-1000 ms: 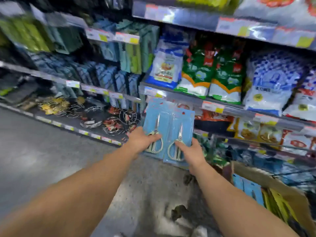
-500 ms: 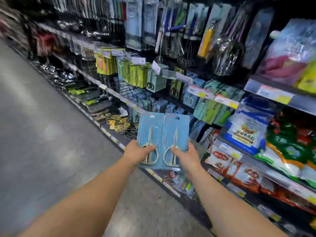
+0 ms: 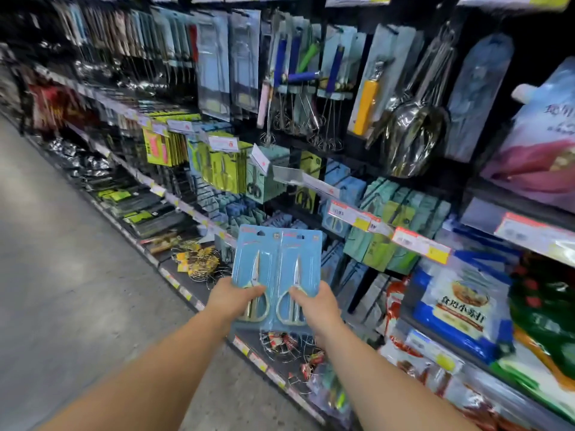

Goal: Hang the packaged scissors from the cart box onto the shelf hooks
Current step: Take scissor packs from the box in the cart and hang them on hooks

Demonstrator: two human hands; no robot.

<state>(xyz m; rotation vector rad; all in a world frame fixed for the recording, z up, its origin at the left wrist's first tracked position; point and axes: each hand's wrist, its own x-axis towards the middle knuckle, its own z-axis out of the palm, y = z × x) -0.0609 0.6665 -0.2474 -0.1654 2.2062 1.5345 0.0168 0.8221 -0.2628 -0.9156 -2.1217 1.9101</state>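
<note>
While print blurs, left hand and right hand each pinching 1 blue scissors pack

A shop aisle; price tags line long shelves hung with packaged utensils and stocked with food bags.

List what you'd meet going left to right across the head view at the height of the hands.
Floor → left hand → left scissors pack → right scissors pack → right hand → blue and white bag → green bag.
</note>
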